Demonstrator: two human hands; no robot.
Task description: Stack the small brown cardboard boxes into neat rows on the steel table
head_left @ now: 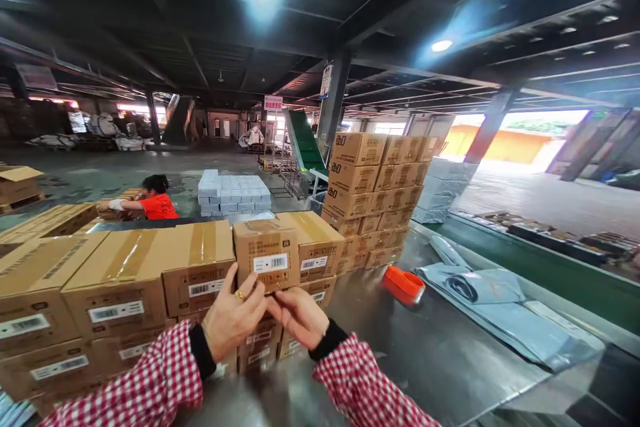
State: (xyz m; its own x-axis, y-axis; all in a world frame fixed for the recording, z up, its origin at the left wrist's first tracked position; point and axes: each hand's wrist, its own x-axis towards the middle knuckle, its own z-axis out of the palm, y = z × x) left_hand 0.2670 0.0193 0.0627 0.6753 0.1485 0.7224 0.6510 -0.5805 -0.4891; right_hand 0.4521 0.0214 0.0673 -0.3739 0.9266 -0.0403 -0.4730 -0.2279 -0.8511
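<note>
Head view: left hand and right hand fingertips pinched together before small brown labelled cardboard box on steel tabletop; best kept steady, label facing.

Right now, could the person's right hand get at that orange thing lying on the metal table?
Probably yes. The right hand is by the stacked boxes, and the orange object lies off to its right on the bare metal table, with nothing between them.
</note>
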